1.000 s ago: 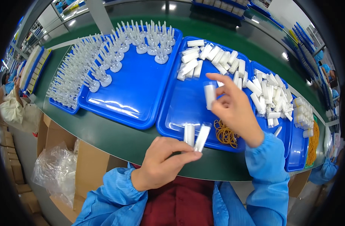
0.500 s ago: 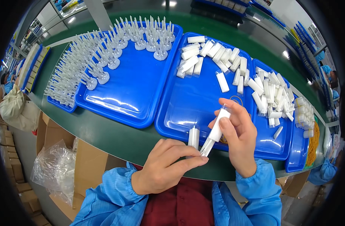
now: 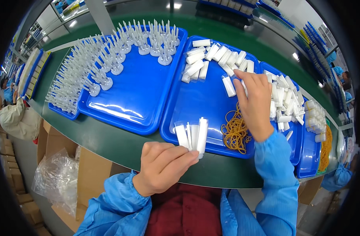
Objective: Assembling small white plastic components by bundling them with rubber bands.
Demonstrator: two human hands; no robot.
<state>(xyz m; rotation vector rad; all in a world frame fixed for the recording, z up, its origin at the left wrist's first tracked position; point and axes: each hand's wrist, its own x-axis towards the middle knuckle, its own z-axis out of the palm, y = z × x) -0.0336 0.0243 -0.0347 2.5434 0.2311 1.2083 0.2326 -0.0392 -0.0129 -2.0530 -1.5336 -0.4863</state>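
Observation:
In my left hand (image 3: 164, 167) is a small fan of slim white rolls in clear sleeves (image 3: 202, 135), pinched at their lower ends between thumb and fingers. It is held over the near edge of the middle blue tray (image 3: 172, 131). My right hand (image 3: 256, 100) reaches over that tray's far right side. Its thumb and fingers are apart around a sleeved white roll, partly hidden by the hand; whether they touch it I cannot tell. More sleeved rolls (image 3: 195, 67) lie along the tray's far side, with a single one (image 3: 228, 85) left of my right thumb.
A tangle of tan rubber bands (image 3: 235, 131) lies in the middle tray. Left, a blue tray (image 3: 125, 106) holds translucent spiky pieces (image 3: 105, 82) on round bases. To the right are a tray of loose white rolls (image 3: 284, 96), banded bundles (image 3: 315, 114) and more rubber bands (image 3: 326, 147).
My right hand has moved up and away from my left, over the far rolls, uncovering the rubber bands. The roll both hands were handling now sits in the left hand's fan.

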